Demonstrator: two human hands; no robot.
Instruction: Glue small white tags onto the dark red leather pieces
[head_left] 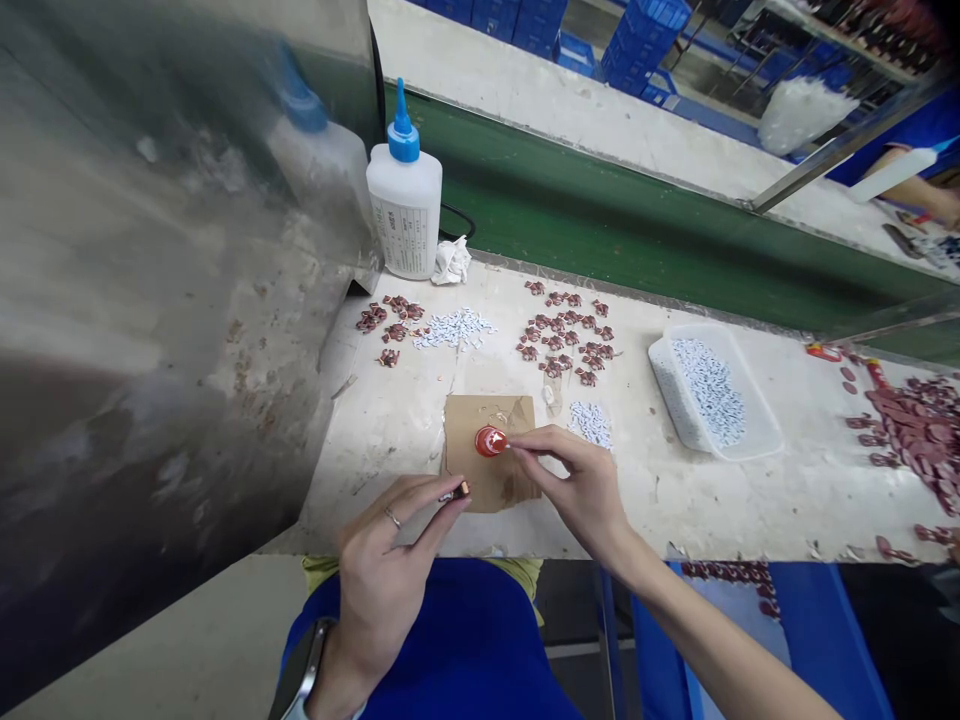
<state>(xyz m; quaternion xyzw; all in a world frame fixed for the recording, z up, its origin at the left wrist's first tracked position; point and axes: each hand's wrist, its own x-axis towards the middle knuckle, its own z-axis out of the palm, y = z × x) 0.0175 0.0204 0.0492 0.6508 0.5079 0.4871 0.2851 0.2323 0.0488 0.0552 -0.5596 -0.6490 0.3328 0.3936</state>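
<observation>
My left hand, a ring on one finger, pinches a small dark brown figure part between thumb and forefinger. My right hand is closed in a pinch at the rim of a small red cap. Something tiny and pale shows at those fingertips, partly hidden by them. White matter lies inside the cap, which sits on a piece of brown cardboard. Close by the right hand is a little heap of white-and-blue bits. Several brown figure parts are spread behind the cardboard.
A white bottle with a blue nozzle stands beside crumpled tissue. More white bits lie nearby. A clear tub holds many more. Brown parts pile up at right. A metal panel borders the left; a green belt runs behind.
</observation>
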